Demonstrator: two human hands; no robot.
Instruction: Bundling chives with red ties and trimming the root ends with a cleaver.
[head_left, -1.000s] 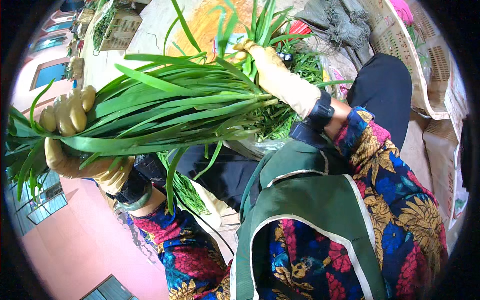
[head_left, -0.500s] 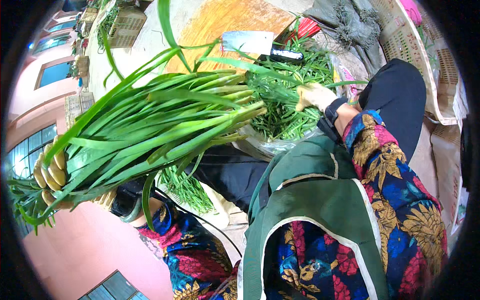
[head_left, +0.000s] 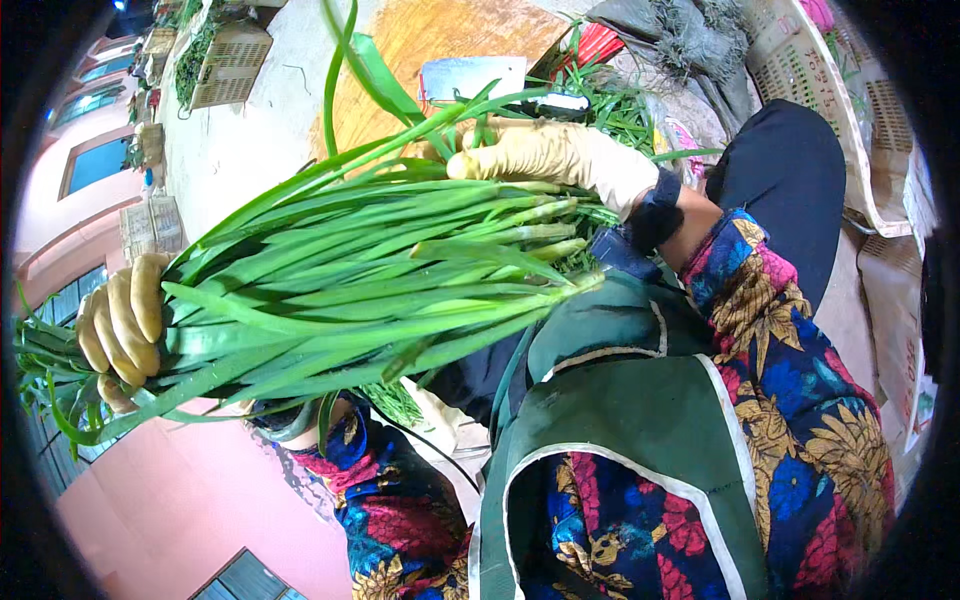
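Observation:
A big bunch of garlic greens (head_left: 370, 270), with long flat leaves and pale stem ends to the right, lies across the space before me. My left hand (head_left: 122, 325), in a yellowish glove, is closed round its leafy end at the far left. Above the stem ends, my right hand (head_left: 545, 160), in a cream glove, has its fingers bent over some leaves at the bunch's upper edge. Its fingertips are partly hidden by leaves. Just beyond it a cleaver (head_left: 470, 78) with a dark handle rests on a wooden board (head_left: 450, 30).
Loose trimmed greens (head_left: 625, 110) are heaped past my right hand. Plastic crates (head_left: 800, 70) stand at the right, beside a grey sack (head_left: 680, 50). Another crate (head_left: 232, 65) is at the upper left. More cut greens (head_left: 392, 403) show below the bunch.
My right hand has come left from the heap of trimmed greens onto the upper edge of the bunch. My left hand and the bunch have shifted to the right.

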